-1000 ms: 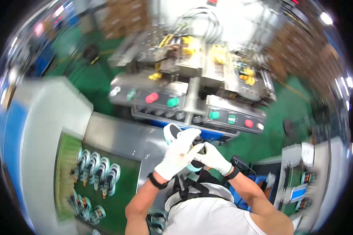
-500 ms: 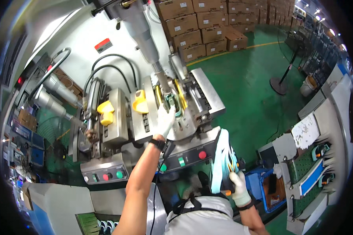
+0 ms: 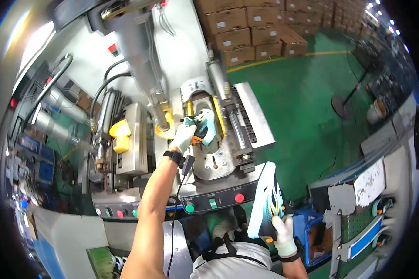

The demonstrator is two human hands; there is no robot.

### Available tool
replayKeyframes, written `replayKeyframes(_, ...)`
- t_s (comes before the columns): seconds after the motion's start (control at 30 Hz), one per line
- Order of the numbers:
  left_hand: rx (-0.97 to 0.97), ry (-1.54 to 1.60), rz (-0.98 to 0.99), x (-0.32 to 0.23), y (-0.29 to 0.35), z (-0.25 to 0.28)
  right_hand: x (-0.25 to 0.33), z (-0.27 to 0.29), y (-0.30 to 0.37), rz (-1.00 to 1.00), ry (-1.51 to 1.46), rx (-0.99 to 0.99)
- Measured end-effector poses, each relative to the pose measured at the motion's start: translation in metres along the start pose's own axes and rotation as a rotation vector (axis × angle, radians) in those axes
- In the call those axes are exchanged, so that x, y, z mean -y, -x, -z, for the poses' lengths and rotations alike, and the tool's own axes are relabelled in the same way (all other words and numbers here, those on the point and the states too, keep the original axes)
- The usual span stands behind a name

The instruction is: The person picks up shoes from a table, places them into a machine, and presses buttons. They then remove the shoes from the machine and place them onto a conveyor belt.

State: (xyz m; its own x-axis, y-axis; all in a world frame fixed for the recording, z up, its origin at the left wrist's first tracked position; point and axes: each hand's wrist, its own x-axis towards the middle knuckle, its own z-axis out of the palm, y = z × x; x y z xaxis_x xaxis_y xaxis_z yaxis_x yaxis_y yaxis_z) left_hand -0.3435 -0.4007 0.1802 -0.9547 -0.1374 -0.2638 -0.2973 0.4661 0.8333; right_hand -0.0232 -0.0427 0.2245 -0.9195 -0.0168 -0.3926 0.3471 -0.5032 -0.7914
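My left hand (image 3: 184, 138), in a white glove, grips a light-blue and black shoe (image 3: 208, 130) by its dark collar. That shoe is tilted on its side over the metal bed (image 3: 212, 163) of a press, between two yellow strips. To its left, the press's metal ram (image 3: 157, 114) slants down by a yellow cup-shaped piece (image 3: 166, 131). My right hand (image 3: 284, 234), also gloved, holds another light-blue shoe (image 3: 264, 204) with orange accents by one end, in front of the machine's right side. The fingers of my left hand are partly hidden behind the shoe.
A control panel with a green button (image 3: 189, 208) and a red button (image 3: 239, 198) runs along the press front. A second press (image 3: 134, 149) stands left. Shoes sit on a rack (image 3: 365, 232) at right, beside a blue bin (image 3: 307, 232). Cartons (image 3: 233, 39) are stacked behind; a fan (image 3: 343, 107) stands on the green floor.
The ram has swung left, away from the press bed. The shoe there, formerly upright under the ram, is now tilted in my left hand's grip. My right hand keeps its shoe; the view has shifted slightly.
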Motion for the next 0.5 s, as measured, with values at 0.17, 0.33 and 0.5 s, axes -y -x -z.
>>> replayKeyframes(0.17, -0.065, 0.41, -0.191, 0.058, 0.128, 0.034, 0.032, -0.074, -0.08, 0.063, 0.165, 0.254)
replayKeyframes(0.33, -0.132, 0.468, -0.031, 0.06, 0.316, 0.067, 0.022, -0.164, -0.291, -0.059, 0.229, 0.571)
replayKeyframes(0.5, -0.256, 0.346, 0.362, 0.141, 0.455, 0.056, -0.077, -0.227, -0.425, 0.371, 1.418, -0.124)
